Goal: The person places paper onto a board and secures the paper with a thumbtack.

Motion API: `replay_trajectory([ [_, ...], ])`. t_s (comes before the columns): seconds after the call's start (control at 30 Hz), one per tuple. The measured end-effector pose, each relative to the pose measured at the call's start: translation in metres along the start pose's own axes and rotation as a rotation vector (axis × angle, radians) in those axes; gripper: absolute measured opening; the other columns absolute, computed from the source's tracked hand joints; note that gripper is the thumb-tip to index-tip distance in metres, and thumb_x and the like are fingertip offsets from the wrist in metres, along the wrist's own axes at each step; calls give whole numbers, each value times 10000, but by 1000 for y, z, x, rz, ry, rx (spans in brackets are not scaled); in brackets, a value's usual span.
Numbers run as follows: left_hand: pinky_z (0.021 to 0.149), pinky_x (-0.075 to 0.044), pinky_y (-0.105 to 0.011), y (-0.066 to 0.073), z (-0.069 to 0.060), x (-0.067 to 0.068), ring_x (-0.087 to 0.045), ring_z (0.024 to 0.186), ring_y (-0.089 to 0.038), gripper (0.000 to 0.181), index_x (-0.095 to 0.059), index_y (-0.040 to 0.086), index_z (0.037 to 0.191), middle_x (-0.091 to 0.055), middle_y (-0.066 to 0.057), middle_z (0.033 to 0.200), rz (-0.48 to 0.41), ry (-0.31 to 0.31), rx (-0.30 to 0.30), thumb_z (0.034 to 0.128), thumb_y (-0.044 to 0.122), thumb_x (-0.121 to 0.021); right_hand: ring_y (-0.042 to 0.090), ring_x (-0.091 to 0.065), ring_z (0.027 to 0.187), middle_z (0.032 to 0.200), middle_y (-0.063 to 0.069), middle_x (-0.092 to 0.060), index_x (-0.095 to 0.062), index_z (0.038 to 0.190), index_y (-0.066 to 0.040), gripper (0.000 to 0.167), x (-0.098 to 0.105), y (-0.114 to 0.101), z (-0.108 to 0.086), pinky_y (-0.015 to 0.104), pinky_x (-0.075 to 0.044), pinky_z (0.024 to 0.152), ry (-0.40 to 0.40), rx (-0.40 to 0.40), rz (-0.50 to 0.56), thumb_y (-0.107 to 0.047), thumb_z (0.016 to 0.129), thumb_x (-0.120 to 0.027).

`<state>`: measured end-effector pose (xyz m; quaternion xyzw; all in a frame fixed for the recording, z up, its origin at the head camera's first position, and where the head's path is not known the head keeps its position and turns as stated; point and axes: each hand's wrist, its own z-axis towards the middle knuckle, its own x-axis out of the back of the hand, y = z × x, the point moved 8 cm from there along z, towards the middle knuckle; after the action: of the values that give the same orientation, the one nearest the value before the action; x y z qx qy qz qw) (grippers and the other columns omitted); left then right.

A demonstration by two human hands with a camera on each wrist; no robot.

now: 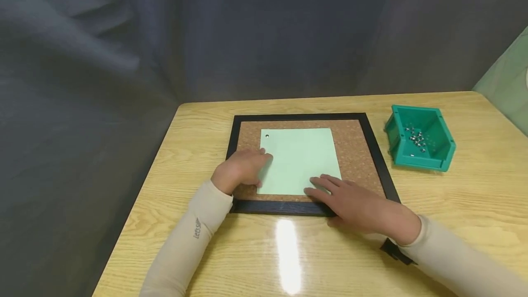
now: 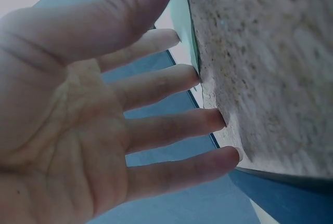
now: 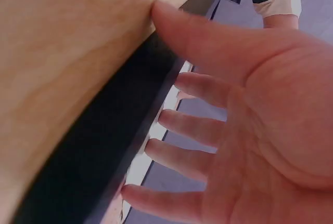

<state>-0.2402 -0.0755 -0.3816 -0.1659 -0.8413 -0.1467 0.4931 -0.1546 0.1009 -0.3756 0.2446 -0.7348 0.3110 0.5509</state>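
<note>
A pale green sheet of paper lies on a cork board with a black frame. One small silver pin sits in the paper's far left corner. My left hand rests at the paper's left edge; in the left wrist view its straight, spread fingers touch the cork and the paper's edge. At the near right corner, my right hand rests fingertips on the paper. The right wrist view has its fingers reaching past the frame, thumb by the wooden table.
A green plastic bin holding several small silver pins stands right of the board on the wooden table. Dark cloth hangs behind the table and along its left side.
</note>
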Motion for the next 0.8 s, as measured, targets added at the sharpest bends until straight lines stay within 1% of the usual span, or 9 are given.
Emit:
replay_trajectory([
  [0.1, 1177, -356, -437, 8, -3, -1, -383, 1465, -272, 724, -421, 203, 1513, -353, -71, 1611, 48, 7, -1, 879, 235, -770, 422, -380, 1427, 1565, 152, -391, -413, 1498, -143, 670, -8, 2, -4, 633, -441, 1018, 5, -16, -13, -244, 914, -727],
  [0.13, 1150, -391, -431, 14, -6, -2, -431, 1431, -267, 697, -448, 210, 1496, -403, -66, 1583, 66, 8, -7, 879, 243, -771, 423, -381, 1425, 1563, 157, -390, -409, 1499, -140, 658, -10, 2, -4, 637, -444, 1011, 6, -14, -22, -243, 925, -713],
  [0.2, 1085, -455, -399, 29, -14, -7, -504, 1364, -246, 657, -502, 232, 1461, -486, -52, 1519, 87, -3, -43, 867, 270, -782, 423, -380, 1423, 1565, 161, -383, -399, 1504, -140, 642, -13, 1, -5, 644, -445, 1004, -2, -12, -39, -252, 943, -689],
  [0.33, 912, -536, -311, 68, -34, -18, -633, 1142, -200, 573, -609, 230, 1367, -623, -37, 1326, 123, -26, -160, 836, 315, -807, 409, -395, 1420, 1561, 149, -393, -411, 1503, -148, 605, -12, 1, -7, 626, -448, 1016, -26, -27, -49, -195, 956, -667],
  [0.4, 827, -547, -280, 84, -40, -20, -660, 1042, -190, 481, -650, 183, 1300, -667, -53, 1211, 162, 2, -200, 852, 270, -801, 409, -428, 1396, 1538, 151, -424, -446, 1480, -145, 590, -9, 2, -8, 605, -459, 1017, -33, -50, -37, -134, 938, -680],
  [0.47, 737, -546, -257, 94, -43, -19, -673, 916, -179, 300, -703, 140, 1169, -696, -53, 1059, 224, 67, -218, 881, 187, -771, 414, -470, 1360, 1505, 162, -464, -487, 1448, -137, 577, -5, 4, -9, 582, -476, 1007, -27, -68, -28, -82, 914, -696],
  [0.53, 668, -530, -238, 99, -43, -17, -659, 818, -159, 135, -727, 134, 1036, -687, -32, 927, 272, 122, -225, 902, 116, -735, 423, -495, 1337, 1485, 177, -488, -516, 1426, -128, 565, -2, 5, -10, 568, -482, 1006, -23, -79, -24, -68, 898, -708],
  [0.63, 631, -520, -228, 101, -42, -15, -643, 765, -148, 81, -744, 135, 927, -671, -20, 848, 298, 159, -230, 906, 63, -714, 431, -508, 1329, 1475, 193, -502, -532, 1417, -112, 556, 1, 6, -9, 566, -483, 1007, -8, -69, -31, -94, 894, -720],
  [0.8, 630, -510, -230, 98, -40, -17, -614, 769, -157, 107, -734, 112, 997, -644, -39, 903, 285, 133, -229, 903, 64, -717, 434, -489, 1349, 1498, 195, -480, -521, 1429, -110, 581, 0, 5, -9, 574, -478, 1011, -26, -75, -21, -145, 891, -738],
])
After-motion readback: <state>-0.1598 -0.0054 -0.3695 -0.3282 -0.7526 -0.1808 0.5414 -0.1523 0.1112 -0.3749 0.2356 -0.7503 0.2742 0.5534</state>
